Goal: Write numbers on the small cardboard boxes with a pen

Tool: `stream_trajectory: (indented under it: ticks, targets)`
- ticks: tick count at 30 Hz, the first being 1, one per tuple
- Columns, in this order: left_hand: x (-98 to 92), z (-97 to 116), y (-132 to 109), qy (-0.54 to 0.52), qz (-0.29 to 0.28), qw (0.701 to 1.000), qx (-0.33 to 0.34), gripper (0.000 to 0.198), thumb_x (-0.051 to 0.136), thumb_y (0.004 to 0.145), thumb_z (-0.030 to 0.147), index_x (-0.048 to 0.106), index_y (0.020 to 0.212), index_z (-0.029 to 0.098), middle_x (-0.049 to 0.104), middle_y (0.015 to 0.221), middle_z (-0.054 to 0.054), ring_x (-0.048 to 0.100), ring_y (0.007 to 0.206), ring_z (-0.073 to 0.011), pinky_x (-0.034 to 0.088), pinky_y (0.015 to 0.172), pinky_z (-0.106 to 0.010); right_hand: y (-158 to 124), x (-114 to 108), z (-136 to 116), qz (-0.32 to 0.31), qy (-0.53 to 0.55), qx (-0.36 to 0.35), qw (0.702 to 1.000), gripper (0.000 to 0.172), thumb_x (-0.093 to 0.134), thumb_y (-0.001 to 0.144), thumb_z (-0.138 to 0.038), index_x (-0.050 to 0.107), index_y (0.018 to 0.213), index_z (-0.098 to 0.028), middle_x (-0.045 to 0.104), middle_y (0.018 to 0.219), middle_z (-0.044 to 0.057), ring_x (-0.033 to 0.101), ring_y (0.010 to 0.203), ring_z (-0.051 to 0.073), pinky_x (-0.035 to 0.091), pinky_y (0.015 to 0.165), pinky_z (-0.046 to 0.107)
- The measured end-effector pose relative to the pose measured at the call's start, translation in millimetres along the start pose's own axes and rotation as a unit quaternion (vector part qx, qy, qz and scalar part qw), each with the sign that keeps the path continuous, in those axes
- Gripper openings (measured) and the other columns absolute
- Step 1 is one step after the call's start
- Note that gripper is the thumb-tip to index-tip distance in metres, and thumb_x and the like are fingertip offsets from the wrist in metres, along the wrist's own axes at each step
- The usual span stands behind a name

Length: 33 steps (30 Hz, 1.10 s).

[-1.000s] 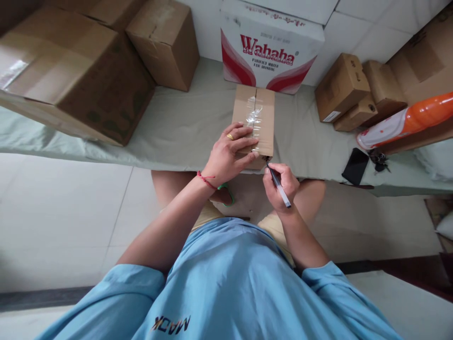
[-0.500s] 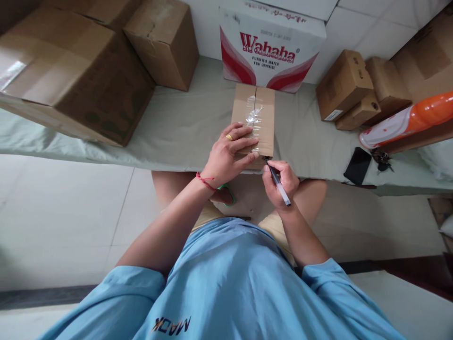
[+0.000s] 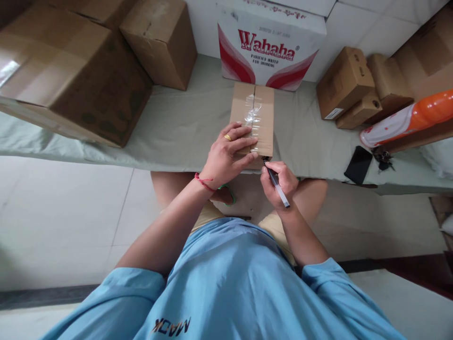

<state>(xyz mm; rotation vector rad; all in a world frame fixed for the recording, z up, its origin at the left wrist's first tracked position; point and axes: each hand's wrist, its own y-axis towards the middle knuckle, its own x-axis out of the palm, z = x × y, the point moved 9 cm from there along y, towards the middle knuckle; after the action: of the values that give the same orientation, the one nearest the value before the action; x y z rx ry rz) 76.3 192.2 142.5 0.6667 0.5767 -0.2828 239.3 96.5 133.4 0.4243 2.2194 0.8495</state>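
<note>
A small cardboard box (image 3: 264, 108) with clear tape along its top seam lies on the cloth-covered table, close to the front edge. My left hand (image 3: 228, 153) rests flat on its top near the front left, fingers stretched across the tape. In my right hand (image 3: 280, 183) is a pen (image 3: 278, 186) with a dark front and a pale, see-through barrel. The pen's tip meets the box at its front right corner, by a dark mark or opening that I cannot make out. My right fingers are pinched round the pen.
A white and red Wahaha carton (image 3: 267, 49) stands behind the small box. Large cardboard boxes (image 3: 81, 71) fill the left side. Smaller boxes (image 3: 345, 85), an orange and white bottle (image 3: 406, 118), a black phone (image 3: 358, 164) and keys (image 3: 384, 159) lie at the right.
The pen and my right hand have shifted very slightly left in view, as has the box. My left hand keeps its place on the box.
</note>
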Motion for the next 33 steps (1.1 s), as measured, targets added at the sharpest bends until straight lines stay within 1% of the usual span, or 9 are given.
stream_trajectory:
  ticks: [3,7,9,14,18,21,27,33]
  targets:
    - [-0.6,1.2,-0.3,0.003,0.003,1.0,0.007,0.034,0.074,0.1,0.044,0.081,0.128,0.024,0.073,0.148,-0.011,0.055,0.152,-0.0336,0.045,0.129,-0.057,0.5,-0.4,-2.2,0.014,0.003,-0.016,1.0,0.01,0.062,0.105,-0.03,0.067,0.114,-0.029,0.08,0.099,0.005,0.08,0.088,0.02,0.066,0.082,0.035]
    - [0.2,1.1,0.0,0.014,-0.004,1.0,0.002,0.035,0.074,0.101,0.045,0.08,0.128,0.025,0.072,0.148,-0.01,0.055,0.153,-0.0332,0.045,0.13,-0.057,-1.7,3.2,4.5,-0.001,-0.014,0.007,1.0,0.009,0.061,0.106,-0.032,0.067,0.11,-0.028,0.079,0.095,0.005,0.079,0.085,0.02,0.066,0.081,0.034]
    - [0.9,0.8,0.1,0.019,-0.007,1.0,-0.001,0.035,0.074,0.101,0.046,0.08,0.129,0.026,0.072,0.149,-0.009,0.054,0.154,-0.0333,0.045,0.129,-0.058,-3.3,2.2,5.8,0.002,-0.017,0.006,1.0,0.008,0.061,0.105,-0.031,0.067,0.109,-0.028,0.079,0.093,0.004,0.078,0.083,0.019,0.065,0.08,0.033]
    - [1.2,0.0,-0.5,0.013,-0.005,1.0,0.001,0.036,0.074,0.101,0.047,0.08,0.13,0.025,0.072,0.15,-0.01,0.053,0.154,-0.0338,0.045,0.129,-0.058,-2.7,-4.0,1.2,0.028,-0.037,-0.017,0.999,0.007,0.062,0.105,-0.027,0.066,0.112,-0.027,0.078,0.091,0.003,0.077,0.08,0.018,0.064,0.077,0.032]
    - [1.0,-0.4,-1.0,0.01,0.002,1.0,0.008,0.035,0.074,0.101,0.047,0.08,0.129,0.025,0.072,0.149,-0.01,0.054,0.153,-0.0338,0.045,0.129,-0.058,0.3,-5.5,-8.2,0.042,-0.018,-0.055,0.997,0.011,0.067,0.103,-0.022,0.066,0.114,-0.026,0.078,0.092,0.002,0.077,0.08,0.017,0.063,0.076,0.029]
    - [0.4,-0.2,-1.3,0.012,0.009,1.0,0.016,0.035,0.074,0.101,0.046,0.08,0.129,0.025,0.073,0.148,-0.01,0.055,0.153,-0.0338,0.046,0.129,-0.058,0.2,-4.0,-8.2,0.04,-0.02,-0.058,0.997,0.015,0.068,0.101,-0.019,0.065,0.114,-0.025,0.077,0.092,0.002,0.076,0.08,0.017,0.062,0.077,0.028]
    - [1.0,-0.6,-1.7,0.013,0.006,1.0,0.015,0.035,0.074,0.101,0.046,0.079,0.13,0.026,0.072,0.149,-0.01,0.054,0.153,-0.0335,0.046,0.129,-0.058,-3.8,-7.0,-0.5,0.048,-0.04,-0.031,0.998,0.013,0.067,0.102,-0.018,0.066,0.113,-0.026,0.075,0.089,0.0,0.074,0.077,0.016,0.06,0.075,0.028]
    - [-0.4,1.4,-1.7,0.016,0.011,1.0,0.022,0.035,0.074,0.102,0.047,0.08,0.129,0.025,0.072,0.148,-0.01,0.055,0.152,-0.0332,0.046,0.128,-0.057,-1.2,-3.3,-7.6,0.033,-0.029,-0.058,0.997,0.013,0.068,0.102,-0.019,0.066,0.113,-0.025,0.077,0.091,0.001,0.075,0.079,0.016,0.061,0.077,0.027]
